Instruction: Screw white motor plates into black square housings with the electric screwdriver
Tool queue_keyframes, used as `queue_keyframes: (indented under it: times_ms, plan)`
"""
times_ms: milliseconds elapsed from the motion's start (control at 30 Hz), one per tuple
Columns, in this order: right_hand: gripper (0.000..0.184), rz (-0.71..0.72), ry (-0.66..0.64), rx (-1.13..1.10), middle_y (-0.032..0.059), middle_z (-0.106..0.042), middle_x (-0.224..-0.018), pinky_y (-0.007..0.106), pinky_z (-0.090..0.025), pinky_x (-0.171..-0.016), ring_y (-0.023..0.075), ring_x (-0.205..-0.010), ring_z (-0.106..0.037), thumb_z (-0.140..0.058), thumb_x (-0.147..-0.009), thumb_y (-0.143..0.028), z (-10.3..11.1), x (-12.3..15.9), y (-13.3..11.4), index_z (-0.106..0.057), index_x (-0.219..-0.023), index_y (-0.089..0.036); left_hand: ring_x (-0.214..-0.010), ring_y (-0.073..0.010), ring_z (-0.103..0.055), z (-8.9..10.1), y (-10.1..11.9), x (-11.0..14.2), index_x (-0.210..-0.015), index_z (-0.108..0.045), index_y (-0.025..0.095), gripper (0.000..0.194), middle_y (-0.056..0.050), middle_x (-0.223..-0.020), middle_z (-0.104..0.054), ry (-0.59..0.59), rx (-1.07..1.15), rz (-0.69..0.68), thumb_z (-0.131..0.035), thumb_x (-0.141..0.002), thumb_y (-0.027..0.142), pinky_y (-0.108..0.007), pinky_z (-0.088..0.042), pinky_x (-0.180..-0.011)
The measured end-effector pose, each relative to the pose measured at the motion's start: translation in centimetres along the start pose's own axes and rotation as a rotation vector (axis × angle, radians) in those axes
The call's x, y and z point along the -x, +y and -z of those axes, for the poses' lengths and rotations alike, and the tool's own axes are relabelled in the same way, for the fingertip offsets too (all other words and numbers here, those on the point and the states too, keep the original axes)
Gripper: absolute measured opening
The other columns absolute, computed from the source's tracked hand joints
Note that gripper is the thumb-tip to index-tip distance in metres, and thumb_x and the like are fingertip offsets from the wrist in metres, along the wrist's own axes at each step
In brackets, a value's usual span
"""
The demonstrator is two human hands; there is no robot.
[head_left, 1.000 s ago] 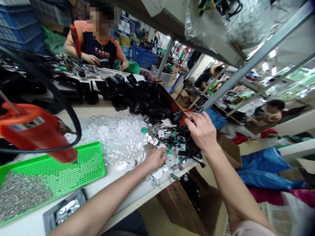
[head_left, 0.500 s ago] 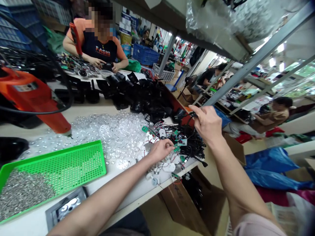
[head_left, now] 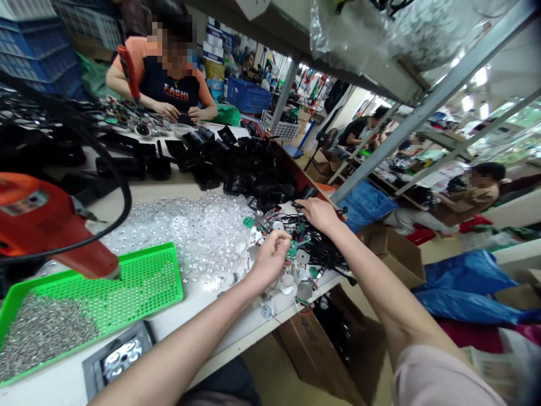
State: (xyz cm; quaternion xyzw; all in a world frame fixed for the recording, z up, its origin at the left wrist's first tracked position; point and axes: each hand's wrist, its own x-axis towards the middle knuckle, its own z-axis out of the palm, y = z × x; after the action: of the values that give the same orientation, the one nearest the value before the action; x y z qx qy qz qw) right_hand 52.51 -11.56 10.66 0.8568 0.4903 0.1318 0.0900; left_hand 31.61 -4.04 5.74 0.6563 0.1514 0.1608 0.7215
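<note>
My left hand [head_left: 270, 258] is closed in a pinch at a small green circuit board [head_left: 292, 248], above the pile of parts near the table's edge. Round white discs [head_left: 302, 257] with thin wires lie just beside it. My right hand [head_left: 319, 214] reaches in from the right over the heap of black cables [head_left: 323, 242]. Its fingers are bent on a black cable at the heap's far side; the fingertips are partly hidden. Clear plastic pieces [head_left: 203, 225] are heaped left of my left hand.
A green perforated tray [head_left: 143, 293] holds small metal screws. An orange electric screwdriver [head_left: 54, 225] hangs over it, by a dark metal fixture [head_left: 120, 355]. Black plastic housings [head_left: 253, 163] pile up behind. A co-worker [head_left: 169, 84] sits across. A cardboard box [head_left: 313, 361] stands below the edge.
My right hand has come down and left onto the cables. My left hand has lifted slightly, with the circuit board at its fingers. The screwdriver hangs lower in view.
</note>
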Motion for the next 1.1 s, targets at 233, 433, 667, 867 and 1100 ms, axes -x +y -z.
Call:
queue_keyframes:
  times_ms: [233, 433, 667, 867, 1100]
  plan:
    - [0.044, -0.068, 0.017, -0.188, 0.0109, -0.065, -0.128, 0.035, -0.05, -0.095, 0.0229, -0.113, -0.063, -0.045, -0.089, -0.017, -1.5, 3.9, 4.6, -0.056, -0.132, -0.015, -0.051, -0.0069, -0.047, 4.5, -0.7, 0.1, -0.1, -0.067, 0.02, 0.039, -0.004, -0.096, -0.063, 0.072, 0.164, 0.183, -0.053, -0.085, 0.052, -0.019, -0.037, -0.043]
    - [0.036, -0.076, -0.049, -0.237, 0.0089, -0.07, -0.12, 0.036, -0.052, -0.095, 0.0236, -0.109, -0.066, -0.051, -0.084, -0.012, -3.2, 8.2, 4.1, -0.069, -0.114, -0.018, -0.058, -0.0104, -0.05, 6.8, -0.6, 2.3, -0.094, -0.072, 0.018, 0.04, -0.004, -0.089, -0.066, 0.035, 0.121, 0.161, -0.057, -0.081, 0.052, -0.019, -0.037, -0.045]
    - [0.038, 0.071, -0.091, -0.252, 0.0025, -0.068, -0.124, 0.033, -0.047, -0.098, 0.0197, -0.115, -0.062, -0.06, -0.082, -0.014, -5.1, 3.6, -0.6, -0.067, -0.117, -0.027, -0.084, -0.0189, -0.063, 5.1, -0.7, 4.6, -0.101, -0.073, 0.021, 0.032, -0.004, -0.094, -0.072, -0.306, -0.226, -0.052, -0.047, -0.09, 0.036, -0.028, -0.047, -0.076]
    - [0.018, 0.116, 0.004, -0.216, 0.0053, -0.076, -0.089, 0.031, -0.051, -0.083, 0.022, -0.09, -0.067, -0.07, -0.074, -0.015, -4.1, 1.5, -1.8, -0.076, -0.09, -0.024, -0.087, -0.018, -0.063, 2.9, -0.1, 5.8, -0.105, -0.073, 0.025, 0.028, -0.003, -0.097, -0.07, -0.392, -0.41, -0.163, -0.048, -0.091, 0.03, -0.027, -0.046, -0.079]
    - [0.027, 0.027, 0.387, -0.156, 0.0096, -0.068, -0.095, 0.039, -0.048, -0.085, 0.0253, -0.095, -0.057, -0.049, -0.092, -0.025, 2.5, 2.7, 0.5, -0.071, -0.109, -0.02, -0.093, -0.0218, -0.063, 1.6, -0.2, 4.3, -0.108, -0.072, 0.021, 0.028, -0.007, -0.1, -0.069, -0.298, -0.406, -0.2, -0.052, -0.09, 0.029, -0.032, -0.046, -0.088]
